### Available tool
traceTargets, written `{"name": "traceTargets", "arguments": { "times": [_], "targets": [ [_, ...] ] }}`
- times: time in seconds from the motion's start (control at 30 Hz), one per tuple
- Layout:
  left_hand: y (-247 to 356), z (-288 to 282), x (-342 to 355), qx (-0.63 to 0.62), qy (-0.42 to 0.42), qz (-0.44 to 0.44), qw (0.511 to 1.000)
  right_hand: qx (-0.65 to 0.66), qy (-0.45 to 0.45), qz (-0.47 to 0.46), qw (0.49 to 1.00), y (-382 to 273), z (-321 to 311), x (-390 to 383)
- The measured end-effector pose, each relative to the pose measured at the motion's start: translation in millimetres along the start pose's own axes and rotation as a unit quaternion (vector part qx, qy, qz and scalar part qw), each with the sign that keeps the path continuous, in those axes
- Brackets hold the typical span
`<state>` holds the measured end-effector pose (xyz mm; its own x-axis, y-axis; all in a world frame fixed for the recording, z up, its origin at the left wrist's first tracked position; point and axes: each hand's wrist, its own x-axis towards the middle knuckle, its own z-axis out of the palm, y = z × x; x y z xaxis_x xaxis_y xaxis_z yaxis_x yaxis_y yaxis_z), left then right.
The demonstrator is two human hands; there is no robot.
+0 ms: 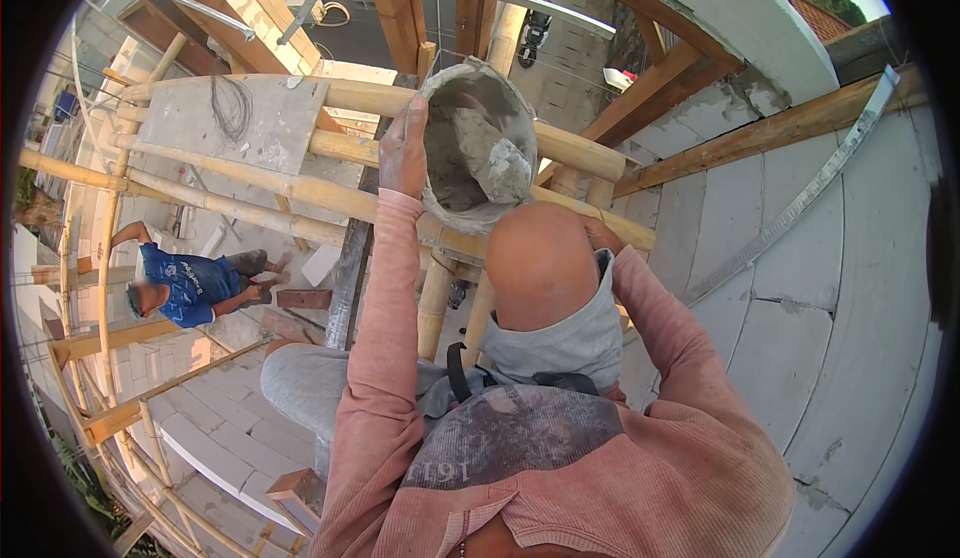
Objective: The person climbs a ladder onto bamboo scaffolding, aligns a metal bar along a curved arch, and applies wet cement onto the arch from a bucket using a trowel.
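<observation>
A round bucket (470, 223), crusted with grey mortar, is tilted so that its mouth faces me, just beyond my raised knee. Inside it lie wet mortar and a pale grey, mortar-coated lump (497, 166) whose kind I cannot make out. My left hand (403, 148) is closed on the bucket's left rim, thumb toward the mouth. Beside the knee, my right hand (600, 236) reaches forward near the bucket's lower right; the knee hides its fingers, so whether it touches the bucket does not show.
Bamboo poles (340, 148) run crosswise under the bucket. Left of it lies a grey board (265, 143) with a wire coil (231, 110). A co-worker in blue (190, 288) is below left. At right, a metal strip (770, 233) leans along the block wall (780, 368). Timber beams (395, 13) stand ahead.
</observation>
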<state>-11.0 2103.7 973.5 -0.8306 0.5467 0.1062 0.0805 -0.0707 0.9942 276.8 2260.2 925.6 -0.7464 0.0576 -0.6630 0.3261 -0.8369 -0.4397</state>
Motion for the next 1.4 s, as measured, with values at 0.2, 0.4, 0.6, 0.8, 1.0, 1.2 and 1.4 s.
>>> {"name": "traceTargets", "arguments": {
  "times": [0.2,0.4,0.6,0.8,1.0,1.2,1.4],
  "targets": [
    [3,5,-1,0.004,-0.013,-0.015,1.0,0.004,0.046,-0.056,0.997,-20,29,-18],
    [-14,-7,-1,-0.033,-0.002,-0.053,0.998,-0.022,-0.17,-0.108,0.979,-87,60,-51],
    [4,-5,-4,0.015,0.001,-0.027,1.0,-0.19,-0.105,-0.297,0.93,-219,124,-126],
    [1,-14,-1,0.046,0.019,-0.015,0.999,-0.499,0.166,-0.424,0.737,-330,195,-161],
    [-3,-5,2,0.04,0.013,-0.009,0.999,-0.762,0.324,-0.36,0.429,-391,252,-123],
    [2,-4,0,0.05,0.009,-0.005,0.999,-0.857,0.404,-0.286,0.142,-381,299,-108],
    [14,0,-4,0.054,0.003,-0.003,0.999,-0.879,0.403,-0.223,0.122,-374,314,-87]
  ]
}}
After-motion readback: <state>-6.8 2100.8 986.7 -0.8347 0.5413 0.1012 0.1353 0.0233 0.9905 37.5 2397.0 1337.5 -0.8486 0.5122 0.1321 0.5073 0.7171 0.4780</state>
